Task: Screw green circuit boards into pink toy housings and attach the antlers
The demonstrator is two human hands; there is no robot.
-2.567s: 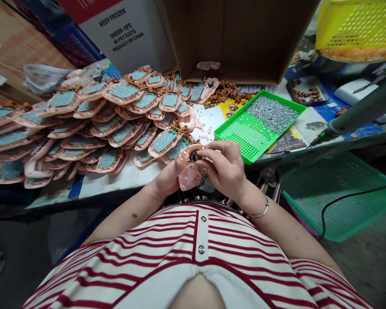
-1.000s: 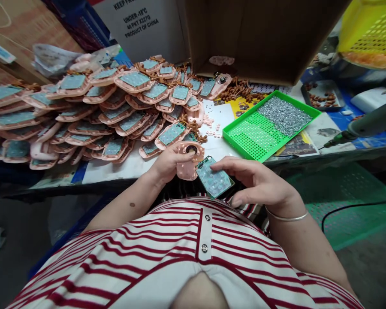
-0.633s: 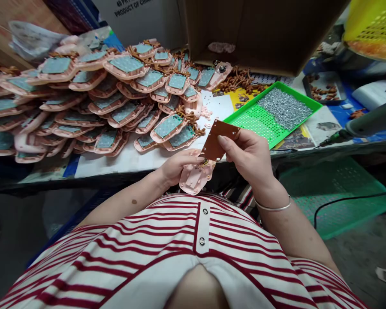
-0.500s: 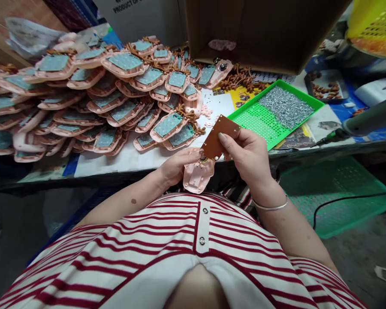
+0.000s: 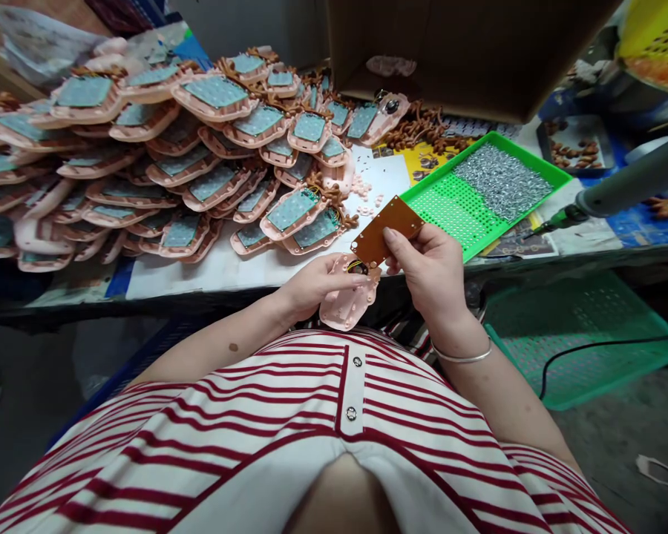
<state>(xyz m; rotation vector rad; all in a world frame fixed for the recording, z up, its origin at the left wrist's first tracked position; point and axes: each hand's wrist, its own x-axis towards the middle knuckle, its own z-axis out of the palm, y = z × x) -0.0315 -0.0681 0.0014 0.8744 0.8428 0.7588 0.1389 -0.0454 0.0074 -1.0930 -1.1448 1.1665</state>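
2 hands [image 5: 378,278], brown board [image 5: 387,230], pink shell [image 5: 349,304]

Head view, looking forward and steeply down

The single camera sits on the person's head and faces down over the striped shirt [image 5: 289,445], which fills the frame from 4 to 8 o'clock. It is close to the left hand [image 5: 312,285] and right hand [image 5: 431,271] at centre, while the table [image 5: 228,267] stretches further off from 9 to 3 o'clock, and the cardboard box [image 5: 467,52] closes the view at 12 to 1 o'clock.
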